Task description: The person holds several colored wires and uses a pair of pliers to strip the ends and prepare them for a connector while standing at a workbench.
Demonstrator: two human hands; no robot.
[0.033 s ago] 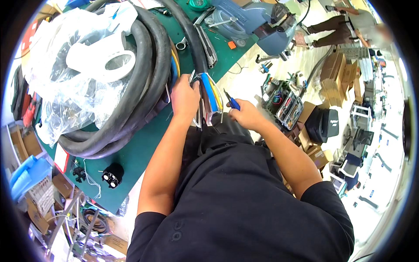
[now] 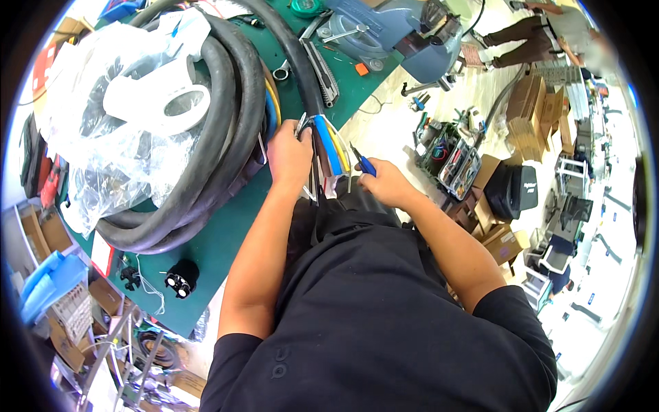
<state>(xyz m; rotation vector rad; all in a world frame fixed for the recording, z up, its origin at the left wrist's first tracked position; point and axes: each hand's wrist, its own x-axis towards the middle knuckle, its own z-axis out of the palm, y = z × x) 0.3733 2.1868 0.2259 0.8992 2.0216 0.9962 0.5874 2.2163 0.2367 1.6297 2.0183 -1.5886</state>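
A thick black cable (image 2: 294,55) comes down the green bench to its stripped end, where blue, yellow, white, brown and black cores (image 2: 328,144) fan out past the bench edge. My left hand (image 2: 291,156) is closed just left of these cores. Its fingers and thumb pinch a narrow piece with a silvery tip, partly hidden, next to dark strands hanging down. To the right of the cores my right hand (image 2: 390,182) is closed on blue-handled pliers (image 2: 368,166). Their dark pointed jaws aim up and left, close to the cores.
Coiled black cable (image 2: 230,130) fills the bench's left part, topped by clear plastic and a white tubular part (image 2: 182,103). A utility knife (image 2: 322,74) and a grey-blue vise (image 2: 357,34) are farther back. An open toolbox (image 2: 449,156) and cartons (image 2: 525,113) stand on the floor at right.
The view has shifted slightly, so the bench and floor things sit a little differently. Both hands keep their grips in nearly the same place; the pliers have barely moved.
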